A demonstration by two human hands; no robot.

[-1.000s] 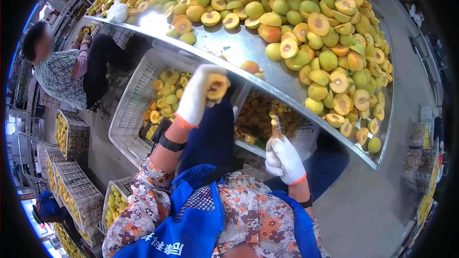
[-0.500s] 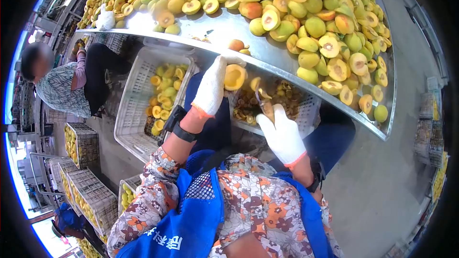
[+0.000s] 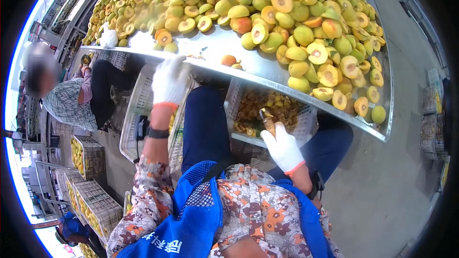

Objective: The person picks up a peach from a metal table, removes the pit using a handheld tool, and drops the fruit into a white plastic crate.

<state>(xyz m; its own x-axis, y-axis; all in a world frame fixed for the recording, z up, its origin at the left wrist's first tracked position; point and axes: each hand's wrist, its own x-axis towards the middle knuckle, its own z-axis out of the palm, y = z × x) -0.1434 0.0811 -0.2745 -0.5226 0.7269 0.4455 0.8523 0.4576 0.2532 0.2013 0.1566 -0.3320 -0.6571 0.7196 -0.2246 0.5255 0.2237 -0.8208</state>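
My left hand (image 3: 169,82), in a white glove, is above the left crate near the metal table's front edge. Motion smears its fingers, and no fruit shows in it. My right hand (image 3: 282,149), also gloved, is closed around the wooden handle of a pitting knife (image 3: 268,123). The small metal end of that knife points up and away over a crate (image 3: 232,102) of pits and scraps (image 3: 277,107). Halved peaches (image 3: 318,53) lie heaped on the metal table (image 3: 210,43), cut faces showing on many. One reddish peach piece (image 3: 228,60) sits by the table's edge.
A white crate (image 3: 128,136) stands left of my knees, partly hidden by my left arm. Another person (image 3: 69,98) sits further left. Several crates of yellow fruit (image 3: 95,205) stand at lower left. A white bag (image 3: 108,36) lies on the table.
My left hand has moved left from above the scrap crate to over the left crate. The hollowed peach half no longer shows in it. My right hand still holds the knife, slightly lower.
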